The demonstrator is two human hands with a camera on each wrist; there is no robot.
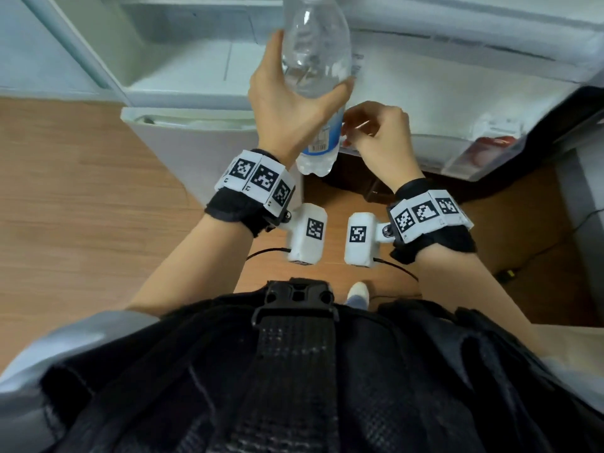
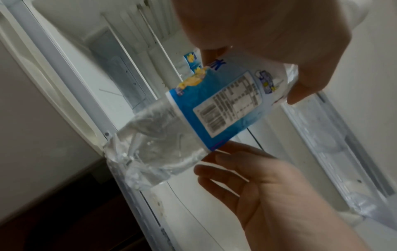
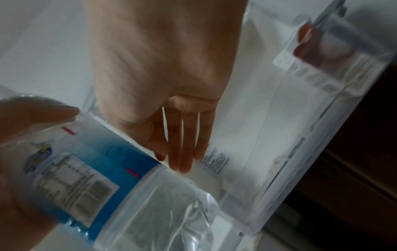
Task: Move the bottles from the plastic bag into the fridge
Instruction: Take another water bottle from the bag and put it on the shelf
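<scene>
To the left of the bottle (image 1: 315, 57) lay the wooden floor (image 1: 81, 197), and behind it stood the open fridge (image 1: 183, 63), its white interior facing the camera. The left hand (image 1: 287, 106) gripped the bottle, thumb on its left side and fingers wrapped round its right side, holding it in the air in front of the fridge opening. The bottle was clear plastic with a blue and white label (image 2: 217, 105) low on its body; it stood nearly upright in the head view, its top cut off by the frame edge. Just right of the bottle's lower half, the right hand (image 1: 376, 132) hovered with its fingers (image 3: 184, 144) loosely extended and their tips close beside the label, gripping nothing; whether they touched the bottle could not be told. Further right of the bottle, the fridge door (image 1: 457, 93) stood swung open, and its clear door shelf (image 1: 464, 158) held something red (image 1: 493, 142), too blurred to name.
</scene>
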